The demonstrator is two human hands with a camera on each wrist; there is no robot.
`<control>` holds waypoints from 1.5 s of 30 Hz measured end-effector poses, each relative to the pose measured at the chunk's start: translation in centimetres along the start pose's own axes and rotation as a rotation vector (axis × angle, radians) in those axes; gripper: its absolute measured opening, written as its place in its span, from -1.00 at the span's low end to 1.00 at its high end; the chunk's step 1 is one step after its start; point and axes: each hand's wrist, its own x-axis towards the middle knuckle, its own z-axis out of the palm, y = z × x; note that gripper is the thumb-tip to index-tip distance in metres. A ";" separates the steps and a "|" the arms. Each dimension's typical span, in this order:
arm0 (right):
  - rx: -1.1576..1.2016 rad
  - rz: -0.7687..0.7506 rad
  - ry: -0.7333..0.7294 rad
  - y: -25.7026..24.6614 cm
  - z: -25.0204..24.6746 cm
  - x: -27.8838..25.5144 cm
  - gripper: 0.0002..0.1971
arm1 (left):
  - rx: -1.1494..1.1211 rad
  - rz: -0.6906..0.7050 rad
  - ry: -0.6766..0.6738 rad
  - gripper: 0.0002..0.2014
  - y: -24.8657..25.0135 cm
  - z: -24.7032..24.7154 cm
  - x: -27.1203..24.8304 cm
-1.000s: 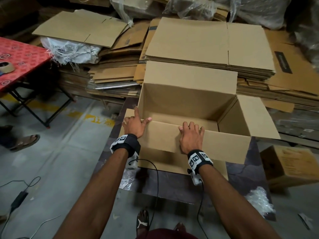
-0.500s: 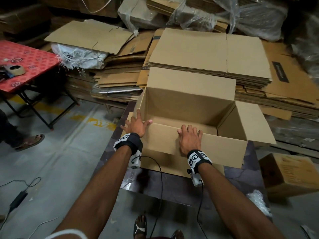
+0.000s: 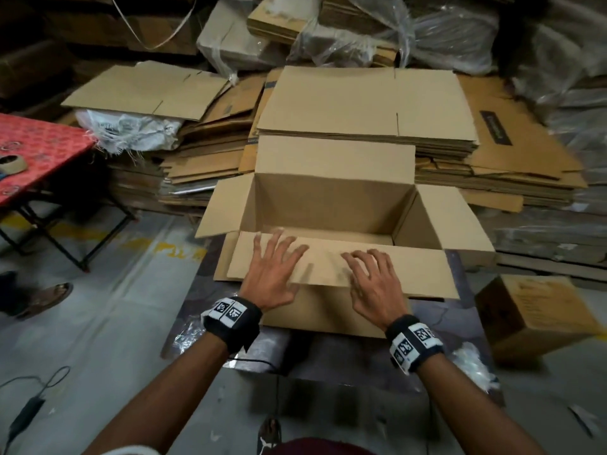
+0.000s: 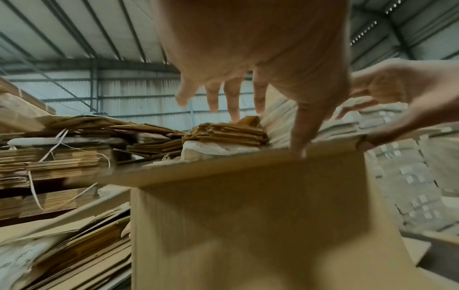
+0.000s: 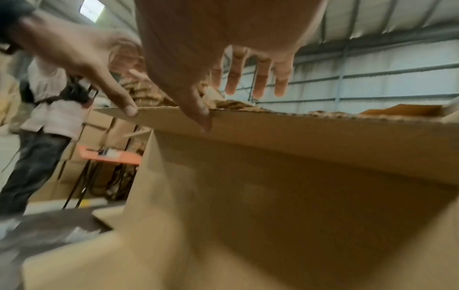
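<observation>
- Box's near side: left hand (image 3: 274, 280) and right hand (image 3: 374, 290) are laid side by side on the near flap (image 3: 423, 270).
- The fingers (image 3: 274, 246) of both are spread and nearly straight, and nothing is gripped. In the wrist views the thumbs are seen at the flap's free edge. Because of blur, it cannot be told whether the fingertips press or only skim.
- The cardboard box (image 3: 331, 198) is set upright and open on the dark counter (image 3: 440, 318). No contents are seen.
- At the box's sides, the left flap (image 3: 226, 205) and right flap (image 3: 450, 218) are splayed outward. The far flap (image 3: 335, 156) is raised.
- Beyond the box: stacked flattened cartons (image 3: 361, 103).

Risks, as judged:
- The box is likely light and is held by nothing. A push through flat palms could slide it toward the cartons.
- Uneven pressure could crease the near flap off its fold line.
- If the near flap is folded in first, the side flaps would be shut out.
</observation>
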 end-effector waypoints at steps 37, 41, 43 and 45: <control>0.558 1.401 0.182 10.6 6.0 -4.2 0.01 | -1.087 -1.109 0.221 -0.08 -4.1 11.8 2.6; 0.759 1.444 0.047 13.0 6.0 -3.1 0.22 | -1.099 -1.100 0.144 -0.12 -5.5 13.3 2.5; 0.807 1.414 0.032 12.1 6.2 -2.4 0.13 | -1.140 -1.102 0.197 -0.10 -6.3 14.0 2.3; 0.840 1.371 0.014 10.8 7.2 -2.8 0.06 | -1.167 -1.157 0.214 -0.02 -7.2 14.0 2.2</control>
